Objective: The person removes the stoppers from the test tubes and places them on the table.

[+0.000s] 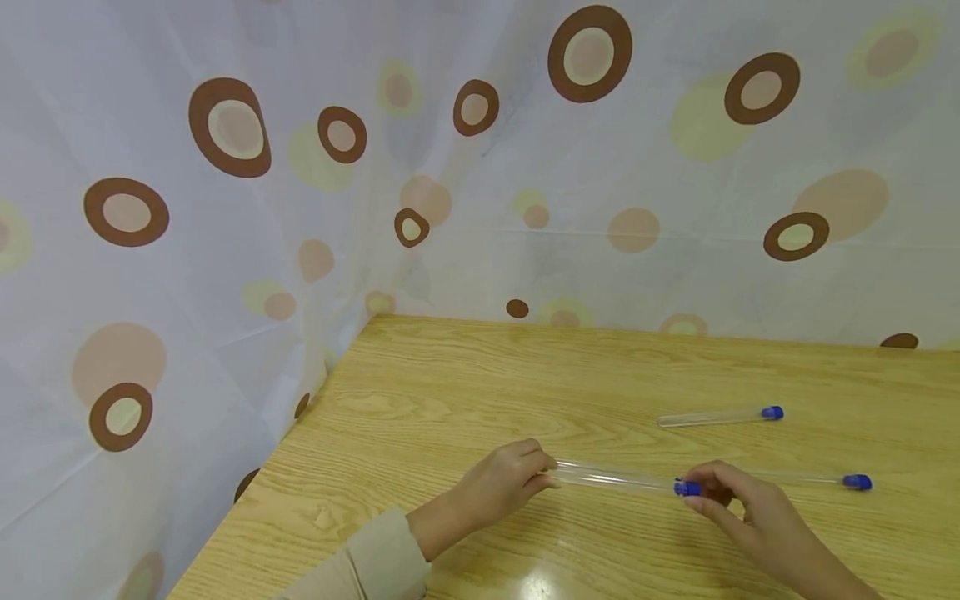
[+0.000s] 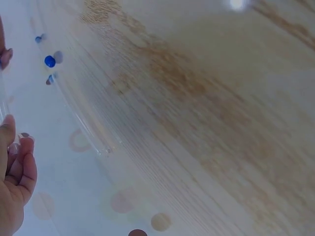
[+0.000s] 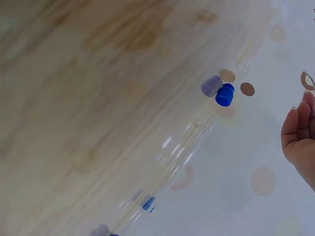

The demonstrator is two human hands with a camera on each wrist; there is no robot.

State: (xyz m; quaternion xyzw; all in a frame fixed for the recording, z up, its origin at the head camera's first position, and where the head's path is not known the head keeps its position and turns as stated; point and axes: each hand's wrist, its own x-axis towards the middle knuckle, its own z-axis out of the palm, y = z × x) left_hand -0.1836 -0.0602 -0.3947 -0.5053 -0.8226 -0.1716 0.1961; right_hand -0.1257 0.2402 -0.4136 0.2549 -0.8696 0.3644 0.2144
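A clear test tube (image 1: 611, 477) lies crosswise between the two hands, low over the table. My left hand (image 1: 506, 483) pinches its left end between thumb and fingertips. At the tube's other end, my right hand (image 1: 761, 512) holds a blue cap (image 1: 687, 488) between thumb and forefinger. The left wrist view catches the left hand (image 2: 17, 179) at its left edge, with a sliver of the tube. In the right wrist view the right hand (image 3: 301, 140) is cut by the right edge, so its fingertips' grip is hidden there.
Two more capped tubes lie on the wooden table (image 1: 450, 375): a far tube (image 1: 708, 418) and a near tube (image 1: 798, 478), partly behind the right hand. In the right wrist view, a blue cap (image 3: 225, 95) shows beside a tube rim. A patterned curtain (image 1: 450, 267) borders the table's back and left.
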